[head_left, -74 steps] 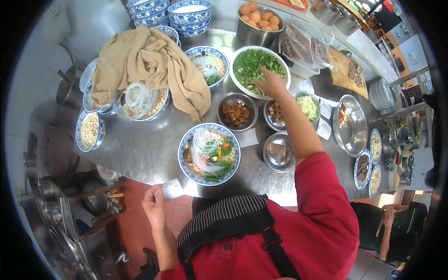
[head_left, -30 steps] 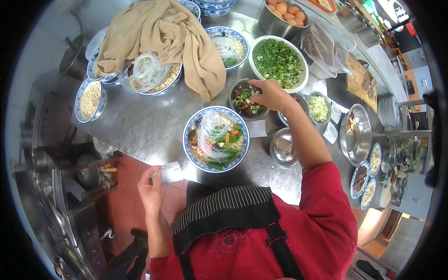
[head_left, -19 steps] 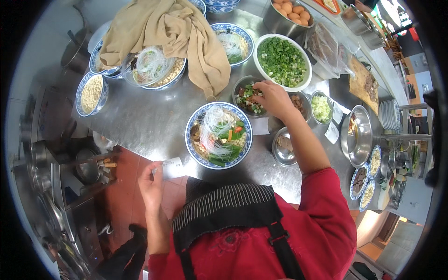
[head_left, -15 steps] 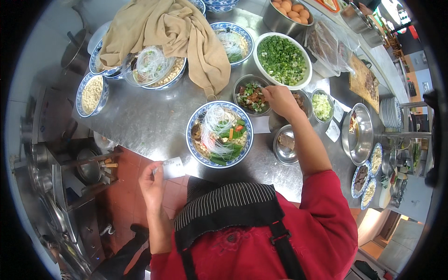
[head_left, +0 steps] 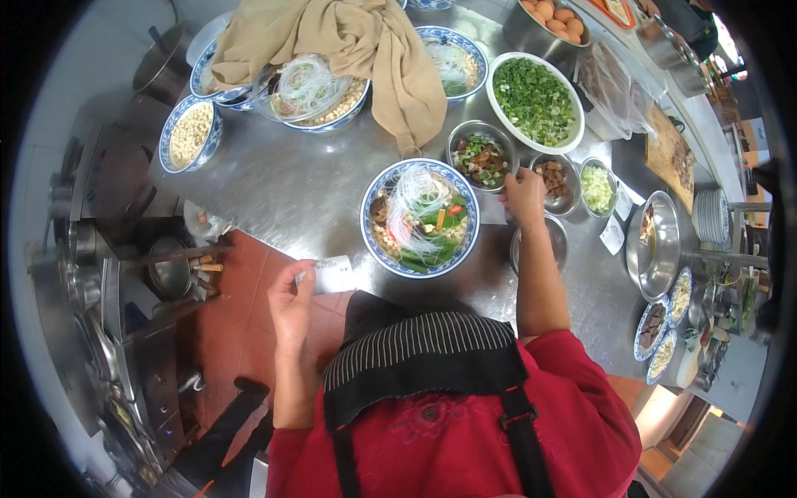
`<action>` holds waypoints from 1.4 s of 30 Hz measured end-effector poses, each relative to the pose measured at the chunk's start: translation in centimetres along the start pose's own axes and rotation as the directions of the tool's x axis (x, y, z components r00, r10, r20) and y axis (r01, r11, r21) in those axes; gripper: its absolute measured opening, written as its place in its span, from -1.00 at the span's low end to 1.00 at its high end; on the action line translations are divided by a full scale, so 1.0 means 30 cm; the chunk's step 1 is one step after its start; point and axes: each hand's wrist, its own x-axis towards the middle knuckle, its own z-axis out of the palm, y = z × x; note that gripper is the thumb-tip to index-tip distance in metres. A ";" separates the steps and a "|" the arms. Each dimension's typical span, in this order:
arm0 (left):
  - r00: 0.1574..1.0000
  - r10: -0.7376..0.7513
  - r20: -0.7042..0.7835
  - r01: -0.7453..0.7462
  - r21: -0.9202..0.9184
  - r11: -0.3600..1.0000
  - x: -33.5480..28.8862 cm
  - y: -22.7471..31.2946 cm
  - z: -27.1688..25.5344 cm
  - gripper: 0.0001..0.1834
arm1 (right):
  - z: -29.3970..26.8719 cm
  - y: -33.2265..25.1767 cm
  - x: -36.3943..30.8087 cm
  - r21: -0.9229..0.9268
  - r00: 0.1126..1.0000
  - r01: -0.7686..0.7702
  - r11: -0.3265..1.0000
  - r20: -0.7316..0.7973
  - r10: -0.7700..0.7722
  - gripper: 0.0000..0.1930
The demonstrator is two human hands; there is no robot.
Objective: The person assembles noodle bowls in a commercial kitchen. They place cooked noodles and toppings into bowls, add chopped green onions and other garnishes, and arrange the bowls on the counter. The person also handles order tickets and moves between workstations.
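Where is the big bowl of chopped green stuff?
The white bowl of chopped greens sits toward the table's far right, behind the small steel bowls, beside the tan cloth.

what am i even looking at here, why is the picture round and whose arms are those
This is a single view from a wide fisheye camera worn on a person's head, looking down, so straight edges bend and the corners go black. The red top and striped apron strap at the bottom belong to the wearer, and so do both arms.

The right hand reaches over the grey steel counter, among the small round metal bowls of toppings; whether it pinches anything I cannot tell. The left hand holds a small white slip of paper at the counter's edge.

Between them stands a blue-and-white patterned bowl of noodles with greens. Further back are a white bowl of chopped green herbs, a tan cloth draped over more bowls, and a metal pot of brown eggs.
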 end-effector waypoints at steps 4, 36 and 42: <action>1.000 0.003 -0.004 -0.003 -0.025 1.000 -0.010 0.002 -0.019 -0.87 | -0.079 -0.007 -0.035 -0.173 0.989 0.053 0.984 -0.126 -0.075 -0.78; 1.000 0.022 0.015 -0.021 -0.088 0.996 -0.035 0.035 -0.041 -0.84 | 0.023 -0.011 -0.042 -0.632 0.874 0.462 0.622 0.444 -0.199 -0.81; 0.999 0.046 -0.018 -0.045 0.037 0.998 -0.039 0.030 -0.044 -0.85 | -0.179 -0.177 -0.126 -0.507 0.916 0.401 0.763 0.200 -0.348 -0.81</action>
